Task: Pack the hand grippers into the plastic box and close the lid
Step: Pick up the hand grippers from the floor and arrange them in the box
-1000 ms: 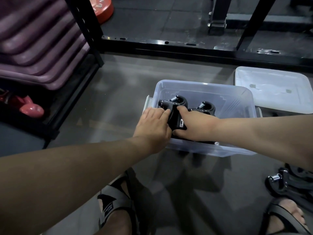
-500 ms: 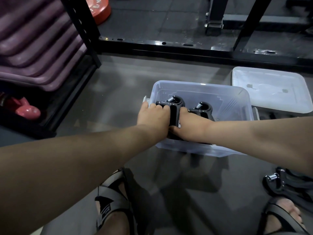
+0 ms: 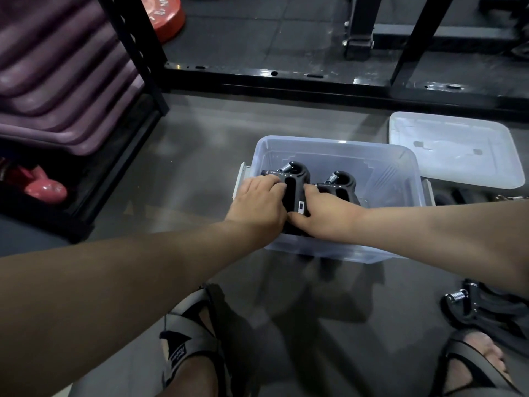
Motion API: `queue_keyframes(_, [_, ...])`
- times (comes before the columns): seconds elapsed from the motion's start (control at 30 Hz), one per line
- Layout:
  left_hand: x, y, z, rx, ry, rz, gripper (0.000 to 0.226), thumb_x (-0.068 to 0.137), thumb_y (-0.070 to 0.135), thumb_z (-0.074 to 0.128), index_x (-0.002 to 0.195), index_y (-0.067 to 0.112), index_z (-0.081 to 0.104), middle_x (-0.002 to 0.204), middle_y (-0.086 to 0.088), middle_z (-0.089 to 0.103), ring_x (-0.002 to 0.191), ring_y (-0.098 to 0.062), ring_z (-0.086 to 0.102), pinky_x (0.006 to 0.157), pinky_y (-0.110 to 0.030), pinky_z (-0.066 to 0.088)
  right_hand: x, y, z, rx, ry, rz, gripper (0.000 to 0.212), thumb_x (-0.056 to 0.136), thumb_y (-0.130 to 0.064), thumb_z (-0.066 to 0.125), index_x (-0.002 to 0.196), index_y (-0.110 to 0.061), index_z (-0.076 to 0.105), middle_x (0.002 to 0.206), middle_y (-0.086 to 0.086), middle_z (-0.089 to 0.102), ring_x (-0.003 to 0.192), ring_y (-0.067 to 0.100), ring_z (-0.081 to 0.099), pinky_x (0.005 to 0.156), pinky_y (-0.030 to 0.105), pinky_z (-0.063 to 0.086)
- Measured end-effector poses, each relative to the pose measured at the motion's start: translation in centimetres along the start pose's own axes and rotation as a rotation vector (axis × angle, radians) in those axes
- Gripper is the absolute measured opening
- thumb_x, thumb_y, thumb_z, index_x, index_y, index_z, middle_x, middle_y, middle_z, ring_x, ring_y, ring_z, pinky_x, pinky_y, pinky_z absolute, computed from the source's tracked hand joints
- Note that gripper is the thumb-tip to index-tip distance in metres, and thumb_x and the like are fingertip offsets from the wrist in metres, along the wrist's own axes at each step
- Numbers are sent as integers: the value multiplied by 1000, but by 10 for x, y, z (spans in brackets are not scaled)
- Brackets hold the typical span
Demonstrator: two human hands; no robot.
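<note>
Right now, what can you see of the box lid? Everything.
The lid is translucent whitish plastic, rectangular with rounded corners and a raised rim, with two small grey marks on its face. It is off the plastic box, lying flat on the floor just beyond the box's far right corner. Whether it touches the box is unclear. Nothing rests on it.

Lettering on the red weight plate (image 3: 164, 18) is illegible.

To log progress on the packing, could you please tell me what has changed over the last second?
The left hand crept slightly farther along the hand gripper; the right hand kept holding it. Nothing was released. The plastic box, second gripper, lid and floor gripper stayed put.
</note>
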State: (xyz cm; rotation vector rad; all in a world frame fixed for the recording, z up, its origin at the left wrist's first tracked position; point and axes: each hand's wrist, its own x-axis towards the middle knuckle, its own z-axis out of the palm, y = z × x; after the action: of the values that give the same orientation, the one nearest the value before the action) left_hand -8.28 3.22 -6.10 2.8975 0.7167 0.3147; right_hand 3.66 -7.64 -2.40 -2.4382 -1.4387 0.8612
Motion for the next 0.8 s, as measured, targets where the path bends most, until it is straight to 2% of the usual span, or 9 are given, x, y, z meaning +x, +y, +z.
queue_keyframes(0.1, [2,4,-2,-3,-76,-44,37,76,24,47,107,15,65,110,0,60,108,-25,55,97,-29,25,1,0,2,36,6,3,56,94,-45,55,125,-1,40,97,9,66,94,28,62,75,33,47])
queue_keyframes(0.23, [5,5,-8,-5,-117,-66,42,78,20,55,119,18,60,119,2,56,114,-21,50,104,-26,21,-1,2,4,43,7,-11,56,93,-44,55,128,-3,39,105,12,68,99,30,63,85,37,50])
queue_keyframes(0.43, [2,9,-8,-2,-110,-75,40,73,20,42,104,13,66,108,-2,60,103,-28,55,99,-31,26,-9,14,0,-20,6,-58,49,92,-43,53,125,-9,39,95,10,69,87,29,65,79,41,51])
queue_keyframes(0.57, [-1,18,-10,-74,-96,-24,41,76,21,42,107,10,66,115,-5,60,109,-29,55,98,-33,28,-24,27,-1,-22,58,-60,51,92,-36,51,136,-16,34,94,5,69,90,28,64,77,40,50])
queue_keyframes(0.67, [-6,33,-9,-86,-100,5,48,81,26,39,119,11,64,125,-7,59,116,-29,53,101,-33,25,-32,44,1,-40,99,-18,41,91,-34,47,126,-18,35,77,-4,62,79,26,61,69,39,47])
queue_keyframes(0.8, [-7,44,-6,-62,-132,29,57,84,34,32,126,10,61,131,-9,56,124,-27,50,106,-31,20,-37,66,-3,-10,111,9,23,91,-31,47,108,-19,38,73,1,62,70,25,60,67,42,49])
